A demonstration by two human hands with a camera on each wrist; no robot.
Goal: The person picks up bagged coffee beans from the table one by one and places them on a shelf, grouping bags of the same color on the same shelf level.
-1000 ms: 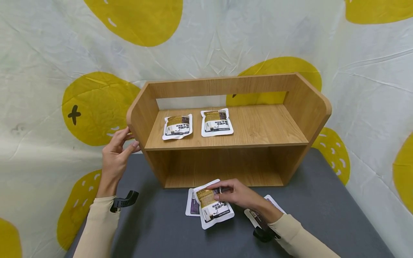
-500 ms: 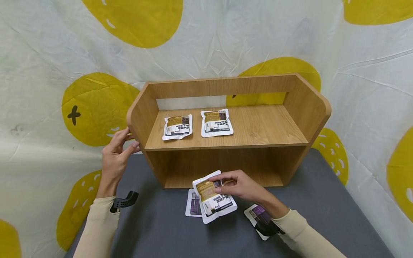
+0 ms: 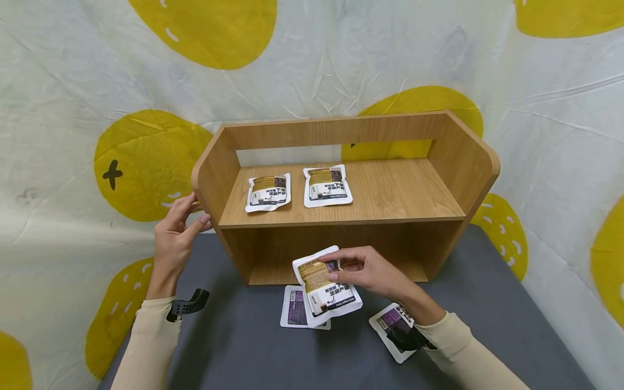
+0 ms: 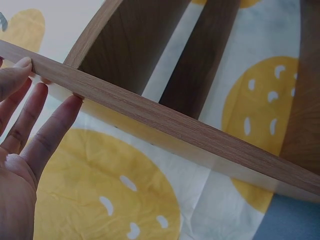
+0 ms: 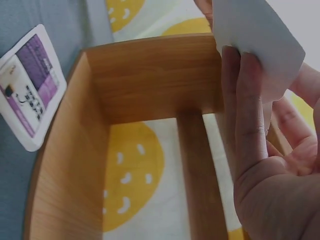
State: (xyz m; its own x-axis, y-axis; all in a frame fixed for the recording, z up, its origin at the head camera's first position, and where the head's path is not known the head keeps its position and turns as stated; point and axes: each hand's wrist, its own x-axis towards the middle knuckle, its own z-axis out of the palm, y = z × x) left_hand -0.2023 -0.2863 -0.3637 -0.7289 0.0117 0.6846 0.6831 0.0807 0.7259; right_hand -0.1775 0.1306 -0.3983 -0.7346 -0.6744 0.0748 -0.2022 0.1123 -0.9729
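Observation:
My right hand (image 3: 372,271) pinches a gold-and-white pouch (image 3: 324,290) by its upper right part, thumb on the printed front. The pouch hangs tilted in front of the wooden shelf unit's lower opening; its plain back (image 5: 257,45) shows in the right wrist view. Below, it partly covers a purple-and-white pouch (image 3: 296,309) on the table. My left hand (image 3: 177,233) rests its fingertips and thumb against the left side panel of the shelf unit (image 3: 341,221). In the left wrist view, the fingertips (image 4: 74,100) touch the panel's outer side by its edge.
Two gold-and-white pouches, one left (image 3: 268,192) and one near the middle (image 3: 327,186), lie on the upper board. Another purple-and-white pouch (image 3: 390,325) lies on the grey table (image 3: 253,352), partly under my right wrist. A patterned curtain (image 3: 312,70) hangs behind.
My right hand has raised the gold-and-white pouch from low over the table toward the shelf unit, uncovering more of the purple-and-white pouch beneath. My left hand has stayed in place.

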